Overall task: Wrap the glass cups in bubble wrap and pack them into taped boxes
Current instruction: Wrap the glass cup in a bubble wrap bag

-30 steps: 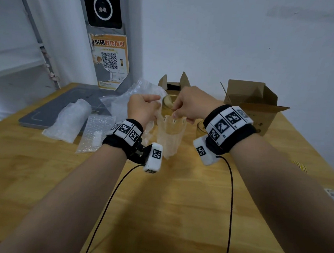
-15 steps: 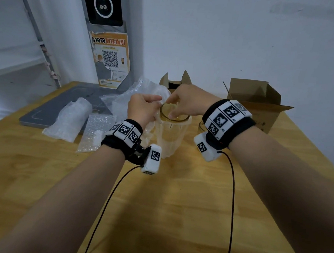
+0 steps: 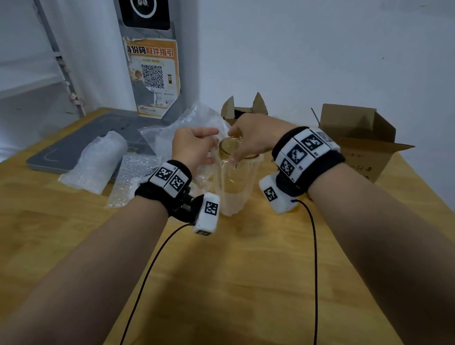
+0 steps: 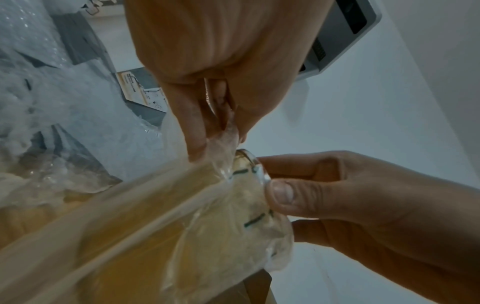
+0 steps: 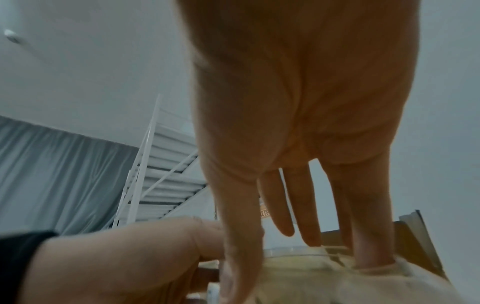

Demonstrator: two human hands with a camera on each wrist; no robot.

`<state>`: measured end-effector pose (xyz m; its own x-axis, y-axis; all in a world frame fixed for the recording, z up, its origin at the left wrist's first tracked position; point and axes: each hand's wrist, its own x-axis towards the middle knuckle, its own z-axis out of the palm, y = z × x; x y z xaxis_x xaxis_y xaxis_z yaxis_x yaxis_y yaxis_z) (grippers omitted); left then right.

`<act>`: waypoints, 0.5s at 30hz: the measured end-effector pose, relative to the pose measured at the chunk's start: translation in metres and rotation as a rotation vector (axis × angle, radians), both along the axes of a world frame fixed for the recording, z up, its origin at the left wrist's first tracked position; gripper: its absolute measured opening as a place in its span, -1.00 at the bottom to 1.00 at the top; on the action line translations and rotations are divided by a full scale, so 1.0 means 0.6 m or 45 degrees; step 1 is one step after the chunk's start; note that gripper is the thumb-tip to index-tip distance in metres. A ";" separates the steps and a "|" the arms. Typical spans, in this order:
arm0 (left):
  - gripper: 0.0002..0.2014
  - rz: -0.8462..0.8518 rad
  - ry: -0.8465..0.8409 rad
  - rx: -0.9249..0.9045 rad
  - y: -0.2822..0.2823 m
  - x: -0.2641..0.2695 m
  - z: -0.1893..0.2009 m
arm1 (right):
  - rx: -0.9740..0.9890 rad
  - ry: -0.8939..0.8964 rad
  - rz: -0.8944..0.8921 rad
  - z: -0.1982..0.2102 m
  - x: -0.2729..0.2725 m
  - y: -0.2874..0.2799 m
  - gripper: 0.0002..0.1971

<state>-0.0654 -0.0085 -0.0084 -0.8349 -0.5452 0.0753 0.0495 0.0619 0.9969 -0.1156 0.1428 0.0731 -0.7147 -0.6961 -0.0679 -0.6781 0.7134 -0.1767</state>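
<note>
Pinching the clear bubble-wrap sleeve at the rim of the clear glass cup, the left hand and right hand are now easing it up over the mouth, which a second ago was standing more exposed, so wrapping looks nearly done near the wooden bench's far edge. Up close, left thumb and fingers are nipping film; the right fingers are curling over the rim. An open brown cardboard box and spare wrap are waiting, nothing blocking.
</note>
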 end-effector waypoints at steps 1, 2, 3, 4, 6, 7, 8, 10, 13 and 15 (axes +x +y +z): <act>-0.82 0.007 0.005 -0.003 -0.002 0.000 0.000 | -0.010 -0.030 -0.013 0.006 -0.001 -0.002 -0.17; -0.82 0.010 0.010 -0.003 -0.003 0.000 -0.001 | -0.020 -0.057 -0.028 0.011 -0.004 -0.002 -0.22; -0.81 0.011 0.014 -0.002 -0.005 0.001 -0.003 | -0.016 -0.068 -0.039 0.016 -0.005 -0.003 -0.28; -0.81 0.010 0.018 0.000 -0.006 0.001 -0.004 | 0.004 -0.067 -0.048 0.019 -0.006 -0.005 -0.32; -0.80 0.000 0.020 0.000 -0.007 0.000 -0.007 | 0.065 -0.043 -0.059 0.015 -0.006 -0.013 -0.42; -0.80 -0.008 0.019 0.001 -0.006 -0.001 -0.008 | 0.103 -0.017 -0.052 0.009 -0.004 -0.020 -0.48; -0.81 -0.018 0.019 0.007 -0.003 -0.001 -0.008 | 0.143 0.016 -0.044 -0.001 -0.004 -0.027 -0.49; -0.81 -0.042 0.026 0.032 0.000 -0.001 -0.010 | 0.184 0.079 -0.044 -0.026 -0.006 -0.039 -0.52; -0.80 -0.053 0.049 0.056 0.000 0.001 -0.014 | 0.176 0.095 -0.068 -0.054 -0.012 -0.044 -0.68; -0.79 -0.046 0.065 0.064 -0.002 0.002 -0.014 | 0.160 0.090 -0.086 -0.061 -0.016 -0.046 -0.72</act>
